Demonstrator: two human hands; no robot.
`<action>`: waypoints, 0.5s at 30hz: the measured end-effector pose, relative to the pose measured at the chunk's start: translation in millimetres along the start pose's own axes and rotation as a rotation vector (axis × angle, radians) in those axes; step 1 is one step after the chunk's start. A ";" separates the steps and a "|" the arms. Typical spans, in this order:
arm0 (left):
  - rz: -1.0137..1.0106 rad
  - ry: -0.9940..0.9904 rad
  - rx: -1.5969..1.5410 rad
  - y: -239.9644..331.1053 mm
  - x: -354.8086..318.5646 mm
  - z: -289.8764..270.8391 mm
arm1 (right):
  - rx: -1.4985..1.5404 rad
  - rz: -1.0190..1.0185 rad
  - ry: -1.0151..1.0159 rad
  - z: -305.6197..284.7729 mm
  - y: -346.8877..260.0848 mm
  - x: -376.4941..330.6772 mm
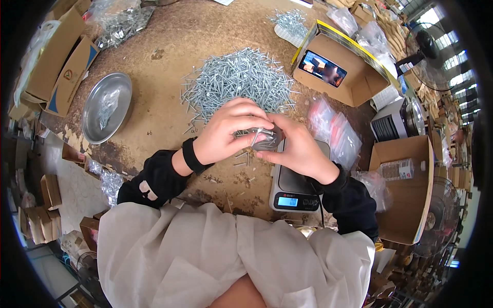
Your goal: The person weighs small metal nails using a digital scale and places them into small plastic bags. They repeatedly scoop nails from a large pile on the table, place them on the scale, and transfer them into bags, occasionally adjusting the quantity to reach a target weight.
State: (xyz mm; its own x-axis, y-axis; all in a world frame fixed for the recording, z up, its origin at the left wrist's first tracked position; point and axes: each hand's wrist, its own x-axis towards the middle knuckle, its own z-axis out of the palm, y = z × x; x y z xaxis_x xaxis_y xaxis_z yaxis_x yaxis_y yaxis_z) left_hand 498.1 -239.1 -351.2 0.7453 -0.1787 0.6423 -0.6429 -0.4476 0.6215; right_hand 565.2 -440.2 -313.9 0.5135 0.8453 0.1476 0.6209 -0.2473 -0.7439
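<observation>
My left hand [231, 126] is closed, with several silver nails [263, 135] at its fingertips. My right hand [298, 146] curls round a small see-through cup [271, 143], and the nails lie at its mouth. The fingers hide part of the cup. Just beyond my hands spreads a large heap of silver nails [241, 77]. A digital scale [297, 194] with a lit display sits under my right wrist, its plate partly covered by the hand. A few loose nails [242, 160] lie on the table below my left hand.
At left stands a steel bowl [126, 105] holding a small bag of nails. Clear bags [339, 136] lie right of the scale. An open carton [354, 95] holds a phone [323, 68]; another carton [403, 200] stands nearer. A box [72, 77] is at far left.
</observation>
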 end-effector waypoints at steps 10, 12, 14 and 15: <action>-0.211 0.092 -0.183 -1.7 -15.9 -4.0 | -0.329 0.105 -0.117 -26.7 1.8 -41.2; -0.275 0.096 -0.203 -4.2 -19.5 -6.3 | -0.372 0.092 -0.121 -31.1 9.1 -57.1; -0.358 0.157 -0.226 -12.9 -23.5 -6.8 | -0.419 0.108 -0.141 -31.0 18.0 -72.7; -0.400 0.188 -0.239 -17.0 -24.9 -6.8 | -0.429 0.105 -0.132 -31.9 18.7 -77.5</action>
State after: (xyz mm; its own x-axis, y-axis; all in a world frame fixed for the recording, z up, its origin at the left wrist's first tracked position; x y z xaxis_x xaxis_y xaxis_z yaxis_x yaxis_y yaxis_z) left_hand 489.2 -221.2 -374.8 0.9110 0.1369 0.3891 -0.3524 -0.2319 0.9067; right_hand 555.9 -525.4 -318.5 0.5246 0.8511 -0.0190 0.7728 -0.4855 -0.4088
